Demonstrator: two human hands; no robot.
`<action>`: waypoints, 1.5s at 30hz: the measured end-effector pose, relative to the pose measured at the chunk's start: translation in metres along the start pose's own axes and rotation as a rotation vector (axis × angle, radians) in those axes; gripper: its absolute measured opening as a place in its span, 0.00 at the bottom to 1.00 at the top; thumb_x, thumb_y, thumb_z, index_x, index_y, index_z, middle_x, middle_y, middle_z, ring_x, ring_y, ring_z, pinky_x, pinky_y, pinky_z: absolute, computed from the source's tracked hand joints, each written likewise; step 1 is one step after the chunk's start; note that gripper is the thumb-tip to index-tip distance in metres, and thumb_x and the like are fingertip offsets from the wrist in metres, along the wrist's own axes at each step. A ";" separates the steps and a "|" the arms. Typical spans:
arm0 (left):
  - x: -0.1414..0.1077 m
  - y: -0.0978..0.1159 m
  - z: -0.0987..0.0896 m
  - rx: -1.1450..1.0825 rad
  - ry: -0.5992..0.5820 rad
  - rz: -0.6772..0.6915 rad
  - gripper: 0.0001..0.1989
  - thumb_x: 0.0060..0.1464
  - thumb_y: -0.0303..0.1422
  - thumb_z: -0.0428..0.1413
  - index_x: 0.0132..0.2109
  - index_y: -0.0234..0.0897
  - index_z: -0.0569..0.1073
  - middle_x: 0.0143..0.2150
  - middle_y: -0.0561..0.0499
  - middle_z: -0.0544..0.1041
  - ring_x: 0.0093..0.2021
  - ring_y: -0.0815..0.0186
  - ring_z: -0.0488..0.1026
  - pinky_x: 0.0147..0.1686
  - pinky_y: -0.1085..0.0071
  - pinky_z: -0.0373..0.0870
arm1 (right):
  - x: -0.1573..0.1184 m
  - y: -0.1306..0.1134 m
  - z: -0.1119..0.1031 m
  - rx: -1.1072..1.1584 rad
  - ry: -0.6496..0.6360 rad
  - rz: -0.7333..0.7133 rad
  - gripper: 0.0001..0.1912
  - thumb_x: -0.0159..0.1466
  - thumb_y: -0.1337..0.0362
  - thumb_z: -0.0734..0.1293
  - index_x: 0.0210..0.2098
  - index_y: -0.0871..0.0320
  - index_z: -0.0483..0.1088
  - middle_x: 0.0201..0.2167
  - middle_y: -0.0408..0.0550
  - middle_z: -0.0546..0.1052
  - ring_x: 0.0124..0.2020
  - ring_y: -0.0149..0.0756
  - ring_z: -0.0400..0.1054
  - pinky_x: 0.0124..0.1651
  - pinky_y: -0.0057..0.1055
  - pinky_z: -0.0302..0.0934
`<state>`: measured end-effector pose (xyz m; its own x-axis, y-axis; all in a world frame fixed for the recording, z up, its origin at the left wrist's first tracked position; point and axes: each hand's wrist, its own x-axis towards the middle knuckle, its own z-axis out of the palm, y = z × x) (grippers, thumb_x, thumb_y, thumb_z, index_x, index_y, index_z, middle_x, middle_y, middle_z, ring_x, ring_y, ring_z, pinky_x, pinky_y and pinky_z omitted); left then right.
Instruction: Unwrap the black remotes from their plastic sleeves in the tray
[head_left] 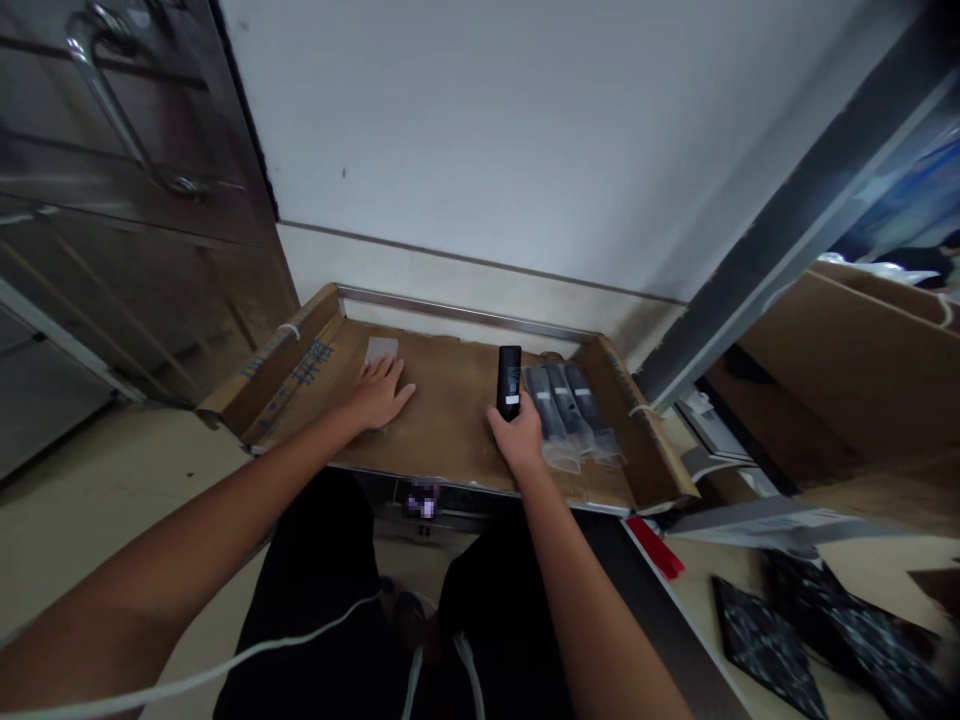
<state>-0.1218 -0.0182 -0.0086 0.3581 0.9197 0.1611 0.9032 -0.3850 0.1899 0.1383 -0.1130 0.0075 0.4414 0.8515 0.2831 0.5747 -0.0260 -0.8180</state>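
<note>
My right hand point(517, 430) is wrapped around the lower end of a slim black handheld device point(510, 372). A small white label and faint pale print show on the device, and its exact kind cannot be made out. My left hand point(381, 395) lies palm down with fingers spread, fingertips over a pale, translucent plastic bag or sheet point(382, 348). Both hands are above the cardboard-lined tray point(450, 410). Just right of my right hand lie several similar dark devices point(570, 400) in clear plastic sleeves, side by side, each with a white label.
Cardboard walls point(652, 430) with white ties edge the tray, and blue marks cover the left one. A white wall point(480, 130) rises behind. Metal doors with a handle point(120, 110) stand left. At right are a large cardboard box point(862, 370), a red strip point(656, 547) and black patterned bags point(772, 640).
</note>
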 end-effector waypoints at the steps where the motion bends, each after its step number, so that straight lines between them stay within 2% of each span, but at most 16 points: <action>1: 0.003 -0.008 0.000 0.005 -0.008 0.010 0.36 0.66 0.50 0.37 0.71 0.30 0.55 0.73 0.36 0.52 0.72 0.48 0.48 0.69 0.51 0.44 | 0.000 0.000 0.000 0.001 0.002 -0.004 0.15 0.53 0.53 0.67 0.35 0.56 0.68 0.25 0.41 0.70 0.27 0.35 0.62 0.31 0.30 0.56; 7: 0.021 -0.078 -0.024 0.073 -0.084 0.052 0.36 0.65 0.49 0.35 0.70 0.28 0.56 0.73 0.36 0.52 0.73 0.49 0.47 0.69 0.54 0.45 | 0.000 0.002 0.002 0.012 -0.007 0.008 0.15 0.53 0.53 0.68 0.34 0.56 0.68 0.25 0.41 0.71 0.26 0.35 0.61 0.30 0.30 0.55; 9: 0.021 -0.091 -0.034 0.105 -0.072 0.038 0.36 0.65 0.48 0.35 0.69 0.27 0.58 0.73 0.35 0.53 0.73 0.48 0.47 0.69 0.54 0.45 | 0.000 0.001 0.001 0.011 0.000 0.009 0.14 0.53 0.53 0.68 0.34 0.56 0.68 0.25 0.41 0.71 0.26 0.35 0.61 0.30 0.30 0.55; 11: 0.018 -0.091 -0.041 0.100 -0.056 0.035 0.35 0.65 0.48 0.35 0.69 0.29 0.60 0.73 0.36 0.52 0.73 0.49 0.48 0.69 0.54 0.47 | 0.000 0.000 0.001 0.020 0.002 0.010 0.14 0.53 0.53 0.68 0.33 0.56 0.67 0.24 0.41 0.70 0.26 0.35 0.61 0.30 0.30 0.55; 13: 0.014 -0.077 -0.043 0.068 -0.053 0.059 0.35 0.65 0.49 0.36 0.68 0.31 0.61 0.73 0.37 0.51 0.73 0.49 0.48 0.69 0.55 0.48 | 0.000 -0.001 0.000 0.031 -0.005 0.015 0.13 0.53 0.54 0.68 0.33 0.55 0.67 0.24 0.41 0.70 0.26 0.35 0.61 0.30 0.30 0.55; 17: 0.005 -0.037 -0.031 0.003 -0.102 0.081 0.37 0.65 0.51 0.37 0.69 0.28 0.59 0.73 0.34 0.50 0.72 0.49 0.49 0.69 0.56 0.48 | -0.001 -0.001 0.000 0.040 -0.009 0.028 0.13 0.53 0.54 0.67 0.33 0.55 0.67 0.24 0.41 0.69 0.26 0.35 0.62 0.31 0.30 0.55; 19: 0.002 -0.029 -0.024 -0.003 -0.118 0.043 0.39 0.65 0.52 0.37 0.70 0.27 0.55 0.73 0.33 0.50 0.73 0.47 0.48 0.69 0.54 0.48 | -0.001 -0.001 0.000 0.041 -0.008 0.027 0.13 0.53 0.54 0.67 0.34 0.55 0.67 0.24 0.41 0.69 0.26 0.35 0.62 0.31 0.30 0.55; 22: -0.002 -0.037 -0.021 0.011 -0.093 0.034 0.39 0.65 0.52 0.36 0.71 0.27 0.53 0.73 0.34 0.49 0.73 0.48 0.46 0.69 0.53 0.46 | 0.000 0.000 0.000 0.035 -0.010 0.009 0.13 0.53 0.54 0.67 0.33 0.56 0.67 0.24 0.40 0.69 0.26 0.35 0.61 0.30 0.30 0.54; 27: -0.004 -0.061 -0.028 0.025 -0.113 0.111 0.38 0.65 0.51 0.36 0.70 0.28 0.55 0.74 0.35 0.49 0.73 0.52 0.46 0.70 0.56 0.46 | 0.001 0.001 0.000 0.019 -0.002 -0.012 0.14 0.53 0.53 0.67 0.33 0.56 0.66 0.24 0.41 0.69 0.26 0.34 0.60 0.29 0.30 0.53; 31: -0.009 -0.057 -0.040 -0.019 -0.084 0.160 0.35 0.66 0.50 0.38 0.69 0.30 0.58 0.73 0.37 0.53 0.73 0.54 0.47 0.70 0.56 0.46 | 0.002 0.003 0.001 0.021 0.002 -0.015 0.15 0.54 0.53 0.67 0.34 0.56 0.67 0.25 0.41 0.70 0.26 0.35 0.61 0.31 0.30 0.54; 34: -0.011 -0.029 -0.050 -0.195 -0.002 0.215 0.32 0.65 0.49 0.41 0.67 0.31 0.62 0.71 0.39 0.58 0.72 0.55 0.51 0.70 0.56 0.47 | 0.001 0.002 0.002 0.012 0.005 -0.012 0.16 0.54 0.51 0.68 0.33 0.55 0.67 0.24 0.42 0.70 0.26 0.36 0.62 0.30 0.30 0.54; 37: -0.005 0.024 -0.049 -0.592 0.006 0.182 0.29 0.63 0.50 0.46 0.61 0.36 0.69 0.62 0.41 0.70 0.64 0.56 0.65 0.65 0.57 0.59 | -0.001 0.000 0.002 0.029 -0.017 0.005 0.18 0.56 0.47 0.68 0.34 0.55 0.67 0.25 0.43 0.72 0.26 0.37 0.64 0.30 0.31 0.56; 39: 0.002 0.070 -0.037 -0.956 -0.089 0.124 0.26 0.61 0.52 0.48 0.52 0.36 0.75 0.53 0.41 0.77 0.54 0.56 0.73 0.55 0.60 0.69 | -0.002 -0.001 0.001 0.048 -0.051 -0.003 0.19 0.57 0.46 0.68 0.36 0.56 0.68 0.27 0.44 0.73 0.28 0.38 0.66 0.31 0.31 0.58; 41: 0.009 0.117 -0.020 -1.225 -0.171 0.088 0.23 0.58 0.51 0.52 0.45 0.34 0.77 0.45 0.41 0.79 0.47 0.57 0.75 0.47 0.63 0.72 | -0.003 -0.001 0.001 0.074 -0.078 -0.045 0.19 0.58 0.49 0.67 0.41 0.57 0.69 0.31 0.47 0.76 0.31 0.40 0.69 0.35 0.33 0.61; 43: 0.014 0.157 -0.003 -1.361 -0.112 -0.027 0.18 0.54 0.45 0.59 0.40 0.33 0.77 0.39 0.43 0.79 0.42 0.58 0.76 0.43 0.64 0.72 | -0.004 0.000 0.000 0.112 -0.095 -0.106 0.21 0.58 0.53 0.66 0.48 0.58 0.68 0.37 0.50 0.77 0.37 0.41 0.71 0.40 0.34 0.64; 45: 0.020 0.180 0.008 -1.421 -0.013 -0.183 0.13 0.51 0.40 0.62 0.38 0.33 0.75 0.36 0.44 0.78 0.38 0.60 0.75 0.40 0.65 0.71 | -0.004 0.002 0.001 0.147 -0.108 -0.156 0.26 0.58 0.57 0.65 0.55 0.58 0.66 0.44 0.52 0.77 0.42 0.41 0.71 0.44 0.36 0.65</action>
<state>0.0500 -0.0683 0.0206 0.2739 0.9615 0.0222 -0.0596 -0.0061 0.9982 0.1370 -0.1162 0.0047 0.2739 0.8907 0.3630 0.5199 0.1804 -0.8349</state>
